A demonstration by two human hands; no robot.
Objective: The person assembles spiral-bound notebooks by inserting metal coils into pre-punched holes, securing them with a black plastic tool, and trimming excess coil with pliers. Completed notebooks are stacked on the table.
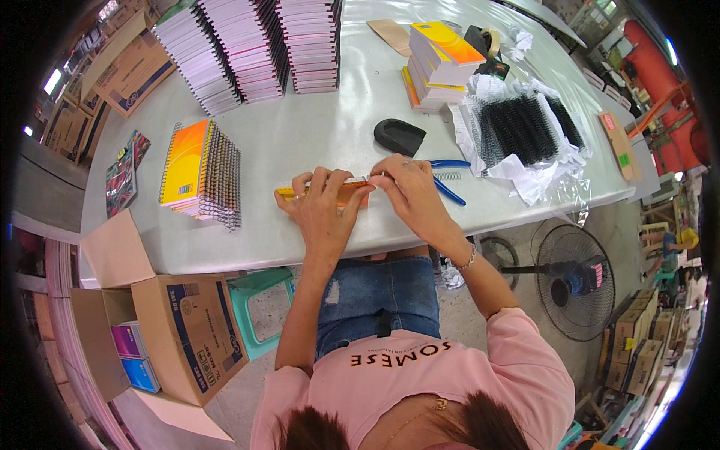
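Note:
Near the table's front edge, a thin yellow-orange notebook is held with its bound edge facing away from me. My left hand grips it, fingers over its far edge and thumb on the cover. The fingertips of my right hand pinch together at the right end of that edge; what small thing they hold is hidden. Just right of this hand lie pliers with blue handles, their jaws hidden behind it. A loose wire coil rests between the handles. Beyond my right hand sits a black curved block.
Spiral-bound notebooks are stacked at left, with taller stacks at the back. Yellow-covered books stand back right, near black coils on crumpled paper. An open carton is at lower left; a fan is right.

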